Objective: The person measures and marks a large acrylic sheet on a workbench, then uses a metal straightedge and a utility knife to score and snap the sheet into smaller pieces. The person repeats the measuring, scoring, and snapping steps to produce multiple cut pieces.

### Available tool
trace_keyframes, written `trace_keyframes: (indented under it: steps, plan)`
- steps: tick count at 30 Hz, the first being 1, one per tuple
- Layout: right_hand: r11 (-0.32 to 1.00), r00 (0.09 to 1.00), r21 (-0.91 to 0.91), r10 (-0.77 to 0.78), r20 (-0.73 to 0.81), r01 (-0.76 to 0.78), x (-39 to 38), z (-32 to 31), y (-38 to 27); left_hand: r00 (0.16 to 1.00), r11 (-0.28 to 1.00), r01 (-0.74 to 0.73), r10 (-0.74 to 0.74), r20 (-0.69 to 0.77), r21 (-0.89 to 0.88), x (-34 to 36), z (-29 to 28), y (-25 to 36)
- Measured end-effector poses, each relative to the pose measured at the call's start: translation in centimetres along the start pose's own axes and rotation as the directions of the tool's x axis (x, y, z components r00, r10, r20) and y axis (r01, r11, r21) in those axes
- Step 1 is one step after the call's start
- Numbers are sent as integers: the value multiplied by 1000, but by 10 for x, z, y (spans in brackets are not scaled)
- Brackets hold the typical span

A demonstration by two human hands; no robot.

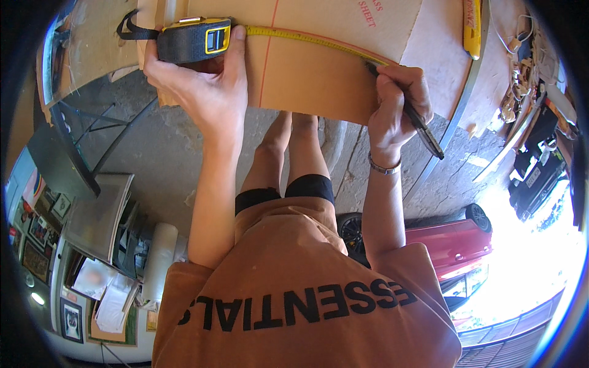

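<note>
Biggest thing was the brown board sheet (307, 67), flat, filling the top of view from 11 to 1 o'clock, with a thin red line running down it and a pinkish line along under the tape. Its near edge ran from your left hand over to your right hand, a bit wavy from the lens. It lay on a pale wooden worktop (438, 55) with a metal-trimmed edge curving down at 2 o'clock.

Below the sheet's near edge the concrete floor (165, 147) was open, only your legs there.

A yellow utility knife (472, 27) lay on the worktop at 1 o'clock, well apart from both hands.

Your left hand (199, 92) at 11 o'clock gripped the black-and-yellow tape measure case (193, 40), fingers wrapped round it, its black strap looping off to 10. The yellow tape blade (307, 40) ran out across the sheet toward 1 o'clock.

Your right hand (399, 104), bracelet at the wrist, was clenched round a dark pen (420, 126), its tip touching the sheet right at the blade's far end.
</note>
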State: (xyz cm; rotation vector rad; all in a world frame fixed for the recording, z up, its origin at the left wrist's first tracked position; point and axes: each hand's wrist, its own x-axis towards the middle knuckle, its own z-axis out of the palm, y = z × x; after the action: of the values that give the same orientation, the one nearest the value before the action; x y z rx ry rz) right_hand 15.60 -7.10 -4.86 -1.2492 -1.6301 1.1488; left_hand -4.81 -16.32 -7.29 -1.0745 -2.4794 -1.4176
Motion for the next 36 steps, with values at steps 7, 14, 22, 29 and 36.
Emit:
trace_keyframes:
  steps: [7,14,22,29,36]
  plan:
    - [1000,1000,-29,-2,3,2,0,0,0,999,999,36,-36,22,-10,-1,-2,1]
    - [1000,1000,2,-1,-13,1,-1,0,1,1000,999,-12,10,22,53,0,-2,1]
    - [1000,1000,-19,-21,-19,21,1,1,1,999,998,39,-39,4,-44,0,-1,4]
    - [1000,994,15,18,-106,-17,-5,-4,0,1000,998,5,-6,18,55,-1,-3,2]
    - [818,933,-448,-310,184,360,23,-42,-15,976,948,216,-218,19,-235,3,-3,16]
